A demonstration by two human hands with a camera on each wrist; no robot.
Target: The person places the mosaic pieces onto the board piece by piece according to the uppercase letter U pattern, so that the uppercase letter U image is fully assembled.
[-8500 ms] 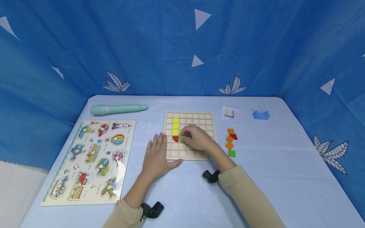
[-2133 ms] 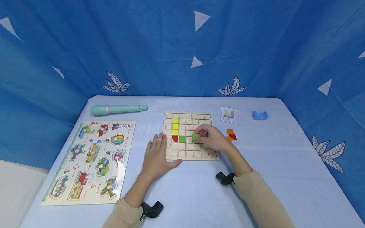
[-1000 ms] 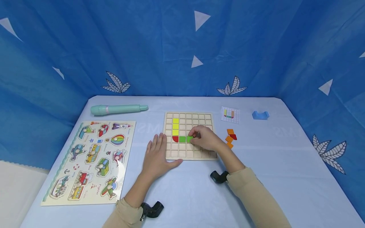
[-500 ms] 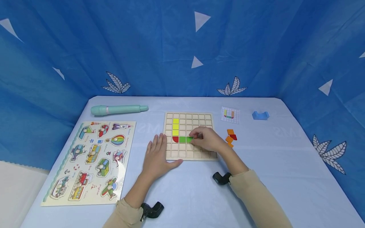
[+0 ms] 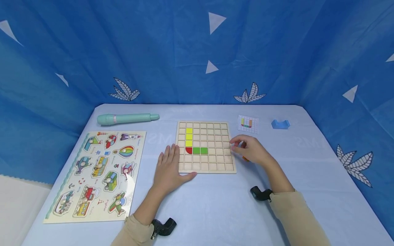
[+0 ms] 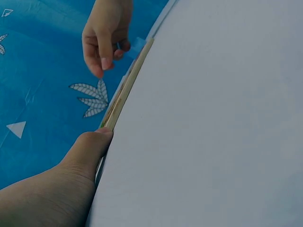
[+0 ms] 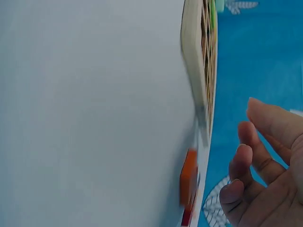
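A wooden grid board (image 5: 215,167) lies mid-table, bearing a column of yellow square tiles (image 5: 189,136), a red rounded tile (image 5: 188,150) below them and two green square tiles (image 5: 200,150) beside that. My left hand (image 5: 167,172) lies with fingers extended at the board's left side, its thumb touching the front edge, as the left wrist view also shows. Over the board's right edge hovers my right hand (image 5: 252,150), fingers loosely bent and holding nothing. Beneath it are loose tiles, largely hidden in the head view; the right wrist view shows an orange tile (image 7: 188,177) and a red tile (image 7: 187,215).
A small pattern card (image 5: 248,124) and a blue notched block (image 5: 280,124) lie at the back right. On the left are a vehicle puzzle board (image 5: 101,181) and a mint-green pen-like stick (image 5: 127,118). Blue curtains (image 5: 172,51) enclose the table's back and sides.
The second green tile was carried to the board and now lies beside the first green one. My right hand has let go of it and moved right, over the loose tiles. The left hand stayed put.
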